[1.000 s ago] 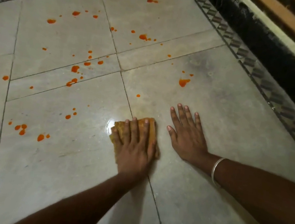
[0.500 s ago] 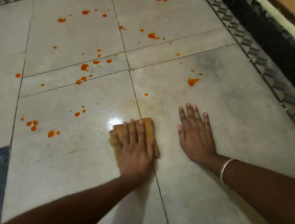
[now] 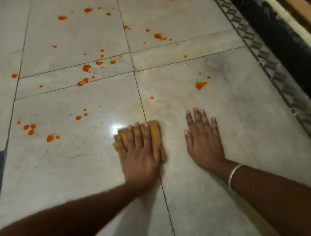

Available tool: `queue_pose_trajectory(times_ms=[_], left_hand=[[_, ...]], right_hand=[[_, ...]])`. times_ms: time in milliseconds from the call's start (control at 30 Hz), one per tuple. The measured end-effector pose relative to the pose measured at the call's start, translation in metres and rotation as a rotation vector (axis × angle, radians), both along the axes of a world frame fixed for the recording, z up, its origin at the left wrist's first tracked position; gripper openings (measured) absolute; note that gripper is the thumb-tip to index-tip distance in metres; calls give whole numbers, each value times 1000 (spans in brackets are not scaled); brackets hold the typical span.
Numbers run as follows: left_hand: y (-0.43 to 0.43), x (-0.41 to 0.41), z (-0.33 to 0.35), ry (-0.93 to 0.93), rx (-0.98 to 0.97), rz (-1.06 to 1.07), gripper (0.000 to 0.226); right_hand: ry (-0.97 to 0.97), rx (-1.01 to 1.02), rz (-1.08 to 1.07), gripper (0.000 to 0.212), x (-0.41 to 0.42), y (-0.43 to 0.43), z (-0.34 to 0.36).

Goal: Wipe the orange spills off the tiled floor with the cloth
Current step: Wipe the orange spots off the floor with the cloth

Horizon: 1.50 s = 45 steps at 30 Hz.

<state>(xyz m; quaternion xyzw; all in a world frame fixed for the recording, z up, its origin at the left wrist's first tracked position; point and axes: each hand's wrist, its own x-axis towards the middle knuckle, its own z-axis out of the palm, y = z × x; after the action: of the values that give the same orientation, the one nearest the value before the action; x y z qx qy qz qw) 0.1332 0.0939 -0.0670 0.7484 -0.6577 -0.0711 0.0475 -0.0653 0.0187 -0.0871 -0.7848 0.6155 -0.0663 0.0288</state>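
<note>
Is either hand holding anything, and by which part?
The left hand presses flat on top of the cloth, no grip; right hand lies flat on the floor.

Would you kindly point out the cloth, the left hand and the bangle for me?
cloth (image 3: pixel 154 130): head view, far corner showing beside the fingers.
left hand (image 3: pixel 140 155): head view, back of the hand.
bangle (image 3: pixel 233 178): head view, band across the wrist.

I have 1 view only: head-worn wide-angle, facing forward and down, close over tiled floor (image 3: pixel 217 213); near tiles fill bottom, dark skirting (image 3: pixel 294 62) far right.
</note>
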Motion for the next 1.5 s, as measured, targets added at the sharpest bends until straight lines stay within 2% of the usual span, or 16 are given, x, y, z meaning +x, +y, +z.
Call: queue_pose_trajectory(times_ms=[100, 200, 333, 433, 533, 633, 733, 767, 867, 967, 1100, 1200, 1233, 1367, 1500], left_hand=[[15, -40, -4, 52, 64, -131, 76], [-47, -45, -1, 36, 59, -160, 75], [-119, 13, -4, -12, 70, -10, 73], [-94, 47, -6, 46, -12, 123, 71], [-48, 24, -5, 16, -9, 183, 72], [-35, -28, -6, 36, 29, -13, 75], [-73, -53, -5, 33, 51, -252, 73], [-95, -56, -5, 13, 35, -273, 72], [-132, -46, -9, -6, 25, -141, 71], [-112, -52, -2, 29, -21, -41, 72], [-79, -80, -4, 51, -13, -176, 79], [-115, -71, -4, -10, 28, -361, 79], [-132, -62, -3, -17, 51, -362, 78], [-152, -16, -8, 31, 19, -84, 77], [-84, -25, -5, 36, -50, 47, 71]], right_hand=[[12, -8, 3, 64, 1, 0, -2], [8, -17, 17, 64, -2, 1, -2], [-20, 2, 8, 64, -2, 1, 0], [-35, -1, 5, 65, -3, 1, 1], [-47, -14, 12, 64, -2, -1, -1], [-100, -49, -23, 62, -2, -2, -5], [-124, -83, -162, 61, -6, -11, -5], [-108, -93, -215, 63, -12, -21, -2], [-80, -92, -358, 68, -32, -50, 4], [-74, -53, -429, 71, -53, -69, 0], [-22, -54, -395, 70, -59, -67, -9], [-7, -49, -387, 72, -61, -68, -9], [-6, -39, -382, 73, -62, -69, -9], [-24, 2, -334, 75, -67, -69, -7], [-28, -2, -346, 73, -64, -67, -4]])
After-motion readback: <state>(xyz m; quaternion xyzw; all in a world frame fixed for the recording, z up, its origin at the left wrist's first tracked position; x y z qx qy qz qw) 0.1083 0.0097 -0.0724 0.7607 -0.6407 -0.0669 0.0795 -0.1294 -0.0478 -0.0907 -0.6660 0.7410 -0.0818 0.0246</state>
